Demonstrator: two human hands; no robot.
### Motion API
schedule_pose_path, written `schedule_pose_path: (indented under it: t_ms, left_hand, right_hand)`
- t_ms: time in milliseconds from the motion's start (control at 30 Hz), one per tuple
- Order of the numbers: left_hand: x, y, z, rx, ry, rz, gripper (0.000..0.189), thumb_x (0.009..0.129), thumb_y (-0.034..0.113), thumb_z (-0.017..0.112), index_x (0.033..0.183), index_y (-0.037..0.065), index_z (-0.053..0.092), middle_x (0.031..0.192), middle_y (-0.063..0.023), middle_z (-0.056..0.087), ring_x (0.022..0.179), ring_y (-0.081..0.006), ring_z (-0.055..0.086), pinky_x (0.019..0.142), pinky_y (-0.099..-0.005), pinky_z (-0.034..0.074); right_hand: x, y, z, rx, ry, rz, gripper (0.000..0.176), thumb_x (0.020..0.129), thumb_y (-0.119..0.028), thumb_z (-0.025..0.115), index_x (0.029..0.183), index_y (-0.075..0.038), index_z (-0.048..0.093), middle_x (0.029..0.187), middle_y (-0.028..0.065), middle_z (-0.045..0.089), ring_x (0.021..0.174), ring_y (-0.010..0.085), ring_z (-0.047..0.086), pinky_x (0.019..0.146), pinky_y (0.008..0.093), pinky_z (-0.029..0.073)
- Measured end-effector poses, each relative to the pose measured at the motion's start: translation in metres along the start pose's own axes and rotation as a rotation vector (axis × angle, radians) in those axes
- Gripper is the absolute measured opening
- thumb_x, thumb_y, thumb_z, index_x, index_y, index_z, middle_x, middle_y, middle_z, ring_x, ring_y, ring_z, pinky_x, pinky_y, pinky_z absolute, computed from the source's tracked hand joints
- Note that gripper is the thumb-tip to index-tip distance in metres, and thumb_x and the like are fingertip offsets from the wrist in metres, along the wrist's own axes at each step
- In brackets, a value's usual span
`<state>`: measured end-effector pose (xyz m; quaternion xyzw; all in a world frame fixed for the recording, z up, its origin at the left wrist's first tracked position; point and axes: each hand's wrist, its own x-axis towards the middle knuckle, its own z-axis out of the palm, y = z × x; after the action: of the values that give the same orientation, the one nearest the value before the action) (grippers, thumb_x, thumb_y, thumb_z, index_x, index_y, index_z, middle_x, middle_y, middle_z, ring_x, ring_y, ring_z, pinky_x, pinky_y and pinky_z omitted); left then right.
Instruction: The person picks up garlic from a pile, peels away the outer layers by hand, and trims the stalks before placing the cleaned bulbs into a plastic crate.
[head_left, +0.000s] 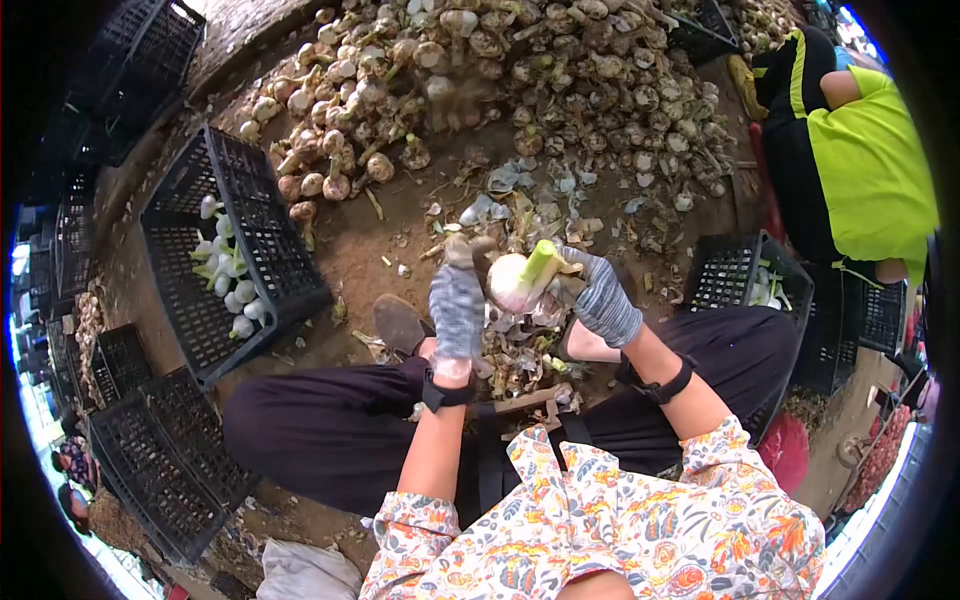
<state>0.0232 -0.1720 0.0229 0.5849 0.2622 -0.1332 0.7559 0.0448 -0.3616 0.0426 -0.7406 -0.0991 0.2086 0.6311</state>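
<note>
My right hand, in a grey striped knit glove, is closed on a garlic bulb with a cut green stem and some loose peel. Just left of the bulb is my left hand, in a similar glove and smeared by motion. Whether its fingers grip anything cannot be made out. Below both hands, peel and stem scraps litter the ground between my legs.
A large heap of unpeeled garlic lies ahead. Cleaned white bulbs sit in a black crate at left; another crate holds some at right. Stacked crates stand behind left. A co-worker in a yellow-green shirt sits at right.
</note>
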Motion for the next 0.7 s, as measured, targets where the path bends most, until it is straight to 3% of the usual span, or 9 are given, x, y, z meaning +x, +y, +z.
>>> schedule_pose_path:
  t_ms: [33, 167, 233, 333, 367, 467, 600, 633, 700]
  left_hand:
    - [0.004, -0.015, 0.001, 0.009, 0.053, 0.381, 0.045, 0.082, 0.043, 0.057, 0.101, 0.002, 0.058, 0.094, -0.0105, 0.059, 0.077, -0.0175, 0.059, 0.064, -0.0262, 0.051]
    - [-0.043, 0.044, 0.017, 0.541, -0.068, 0.666, 0.03, 0.073, 0.014, 0.069, 0.098, -0.001, 0.06, 0.088, -0.0057, 0.056, 0.078, -0.0131, 0.055, 0.067, -0.0262, 0.046]
    - [-0.037, 0.034, 0.014, 0.409, -0.123, 0.488, 0.031, 0.07, 0.011, 0.07, 0.096, -0.001, 0.06, 0.087, -0.0055, 0.056, 0.076, -0.0117, 0.054, 0.067, -0.0246, 0.045]
    - [-0.038, 0.032, 0.009, -0.018, -0.234, 0.274, 0.026, 0.073, 0.014, 0.07, 0.094, 0.0, 0.061, 0.088, -0.0034, 0.058, 0.077, -0.0111, 0.055, 0.07, -0.0248, 0.046]
    - [-0.041, 0.033, 0.006, -0.018, -0.236, 0.271, 0.026, 0.073, 0.014, 0.07, 0.094, 0.0, 0.061, 0.088, -0.0034, 0.058, 0.077, -0.0111, 0.055, 0.07, -0.0248, 0.046]
    - [-0.04, 0.036, -0.006, -0.162, -0.393, 0.153, 0.029, 0.072, 0.019, 0.071, 0.094, 0.003, 0.06, 0.091, -0.0037, 0.056, 0.083, -0.013, 0.054, 0.078, -0.0292, 0.044]
    - [-0.029, 0.022, -0.007, -0.697, -0.51, 0.171, 0.044, 0.07, 0.03, 0.071, 0.102, 0.005, 0.055, 0.097, -0.007, 0.052, 0.096, -0.0196, 0.049, 0.091, -0.0368, 0.039]
    - [-0.032, 0.025, -0.005, -0.804, -0.435, 0.175, 0.042, 0.075, 0.027, 0.067, 0.107, 0.006, 0.052, 0.101, -0.0093, 0.054, 0.096, -0.0226, 0.053, 0.09, -0.039, 0.042]
    - [-0.03, 0.029, -0.008, -0.953, -0.303, -0.021, 0.039, 0.079, 0.025, 0.063, 0.11, 0.006, 0.051, 0.108, -0.0127, 0.055, 0.097, -0.0261, 0.055, 0.087, -0.0408, 0.046]
  right_hand:
    - [0.0, 0.013, 0.0, -0.134, 0.074, -0.094, 0.03, 0.076, -0.015, 0.064, 0.1, 0.003, 0.056, 0.086, 0.0156, 0.061, 0.078, 0.0245, 0.06, 0.071, 0.0317, 0.048]
    - [0.004, 0.001, -0.002, -0.308, 0.085, -0.21, 0.03, 0.077, -0.012, 0.058, 0.102, 0.004, 0.055, 0.085, 0.0172, 0.061, 0.073, 0.0296, 0.059, 0.068, 0.0346, 0.048]
    - [0.006, -0.012, -0.007, -0.289, -0.049, -0.037, 0.027, 0.077, -0.01, 0.053, 0.101, 0.001, 0.056, 0.082, 0.0129, 0.062, 0.071, 0.0237, 0.06, 0.065, 0.0315, 0.048]
    - [0.01, -0.022, -0.007, 0.818, 0.022, 0.458, 0.018, 0.074, -0.01, 0.052, 0.09, -0.004, 0.059, 0.072, 0.0051, 0.061, 0.059, 0.0117, 0.056, 0.056, 0.0238, 0.048]
    - [0.012, -0.014, -0.019, 0.87, 0.08, 0.754, 0.02, 0.074, -0.015, 0.05, 0.088, -0.004, 0.059, 0.072, 0.0066, 0.06, 0.058, 0.0159, 0.057, 0.057, 0.0303, 0.05]
    - [0.013, -0.006, -0.023, 1.101, 0.081, 0.774, 0.026, 0.073, -0.024, 0.048, 0.086, -0.005, 0.059, 0.072, 0.009, 0.059, 0.065, 0.0251, 0.058, 0.066, 0.0427, 0.051]
    - [0.01, 0.011, -0.011, 1.059, 0.308, 0.902, 0.028, 0.074, -0.021, 0.05, 0.095, -0.003, 0.055, 0.083, 0.0089, 0.059, 0.077, 0.0219, 0.057, 0.07, 0.037, 0.05]
    - [0.003, 0.061, -0.022, 0.862, 0.02, 0.821, 0.024, 0.075, -0.015, 0.051, 0.097, -0.006, 0.054, 0.089, 0.0086, 0.058, 0.08, 0.0181, 0.056, 0.07, 0.0316, 0.049]
    - [-0.015, 0.019, 0.0, 0.51, -0.073, 0.72, 0.02, 0.076, -0.014, 0.053, 0.095, -0.009, 0.054, 0.088, 0.0088, 0.058, 0.075, 0.0167, 0.056, 0.066, 0.03, 0.049]
